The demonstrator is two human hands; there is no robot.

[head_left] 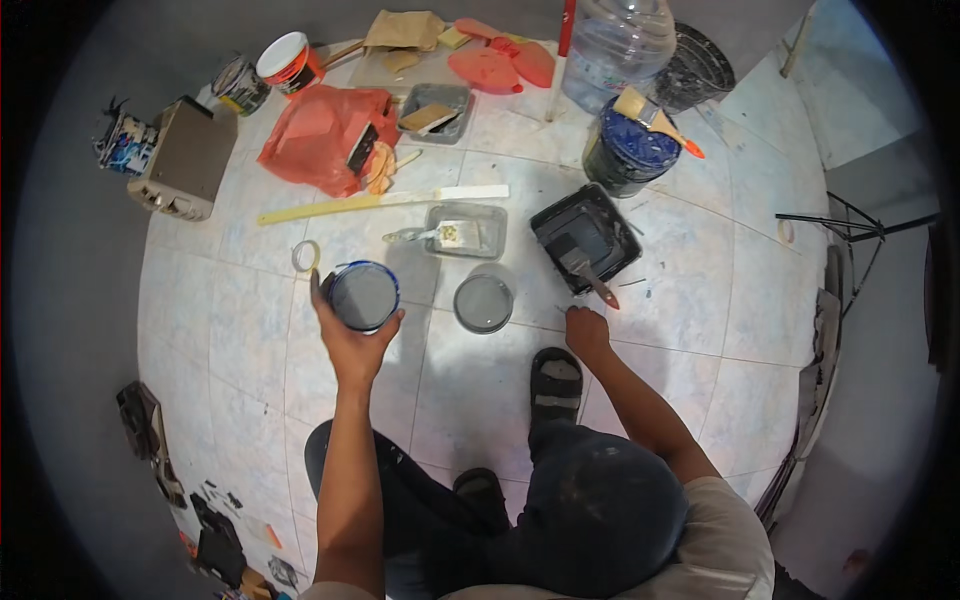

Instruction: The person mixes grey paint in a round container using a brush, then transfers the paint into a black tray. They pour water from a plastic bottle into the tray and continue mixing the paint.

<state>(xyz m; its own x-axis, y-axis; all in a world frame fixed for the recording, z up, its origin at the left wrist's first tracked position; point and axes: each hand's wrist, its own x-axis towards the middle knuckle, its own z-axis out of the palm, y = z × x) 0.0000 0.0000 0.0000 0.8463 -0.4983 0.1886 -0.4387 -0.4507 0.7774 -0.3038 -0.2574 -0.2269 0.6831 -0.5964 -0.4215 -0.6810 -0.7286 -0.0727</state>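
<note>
My left hand (355, 345) is wrapped round a blue-rimmed paint can (364, 298) that looks grey inside. Just right of it a round clear tub (484, 303) with a grey base stands on the tiles. My right hand (587, 332) is closed low over the floor, its fingers pressed together; whatever they hold, if anything, is too small to name. Beyond that hand lies a black paint tray (610, 222) with a paintbrush (588, 277) resting across its near edge. A clear plastic tray (490, 218) holding a white-smeared brush (455, 236) sits farther back.
A tape roll (306, 256) lies beside the can, and a long yellow-white strip (385, 203) crosses the floor. Behind are a red plastic bag (325, 135), a dark blue bucket (628, 155) with a brush on top and a large water bottle (622, 45). My sandalled foot (556, 385) is near my right hand.
</note>
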